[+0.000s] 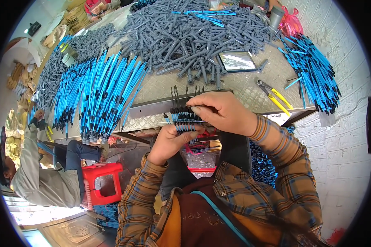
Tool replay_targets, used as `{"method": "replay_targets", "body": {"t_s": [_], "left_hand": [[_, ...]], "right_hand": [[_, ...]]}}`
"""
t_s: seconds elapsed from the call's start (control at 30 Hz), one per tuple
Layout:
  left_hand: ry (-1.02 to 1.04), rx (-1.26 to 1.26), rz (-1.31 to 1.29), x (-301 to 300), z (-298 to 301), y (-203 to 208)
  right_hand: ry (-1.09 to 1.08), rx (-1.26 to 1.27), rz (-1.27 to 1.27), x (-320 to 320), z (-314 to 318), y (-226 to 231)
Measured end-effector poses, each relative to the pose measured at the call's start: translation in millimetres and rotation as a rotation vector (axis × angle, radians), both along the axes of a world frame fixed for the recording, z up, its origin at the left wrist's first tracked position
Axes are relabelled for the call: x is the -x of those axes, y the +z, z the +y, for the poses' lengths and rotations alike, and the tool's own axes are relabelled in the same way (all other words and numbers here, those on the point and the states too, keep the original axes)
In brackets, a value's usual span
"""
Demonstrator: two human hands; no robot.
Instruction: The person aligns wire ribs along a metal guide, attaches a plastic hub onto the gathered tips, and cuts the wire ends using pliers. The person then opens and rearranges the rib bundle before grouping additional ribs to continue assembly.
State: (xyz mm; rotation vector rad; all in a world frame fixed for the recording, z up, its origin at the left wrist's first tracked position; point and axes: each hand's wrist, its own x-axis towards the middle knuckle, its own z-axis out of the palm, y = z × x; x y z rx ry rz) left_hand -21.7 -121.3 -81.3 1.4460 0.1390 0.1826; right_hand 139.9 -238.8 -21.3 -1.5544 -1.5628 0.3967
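My left hand (171, 142) is closed around a small bundle of thin blue rods with black ends (185, 127), held upright over the table's near edge. Dark, thin tips stick up from the top of the bundle. Against its black ends, my right hand (224, 111) has thumb and forefinger pinched together on one black-tipped rod, partly hidden by the fingers. Just beyond both hands is the metal-edged table (152, 92).
Grey plastic wall plugs (185, 37) form a large heap. Blue black-ended rods lie in piles at left (107, 94) and right (311, 70). Yellow-handled pliers (276, 99) lie near a shiny flat packet (238, 61). A co-worker (49, 181) sits at left beside a red stool (101, 185).
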Motion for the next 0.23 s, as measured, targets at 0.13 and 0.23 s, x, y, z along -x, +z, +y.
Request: {"method": "replay_targets", "body": {"t_s": [0.13,0.23], "left_hand": [[-0.017,0.021,-0.01,-1.1,1.7,-2.7],[-0.04,-0.007,-0.042,-1.3,3.7,-4.7]], "right_hand": [[-0.002,-0.073,-0.019,-2.8,0.1,-4.2],[0.049,0.101,-0.095,-5.1,-1.0,18.4]]}}
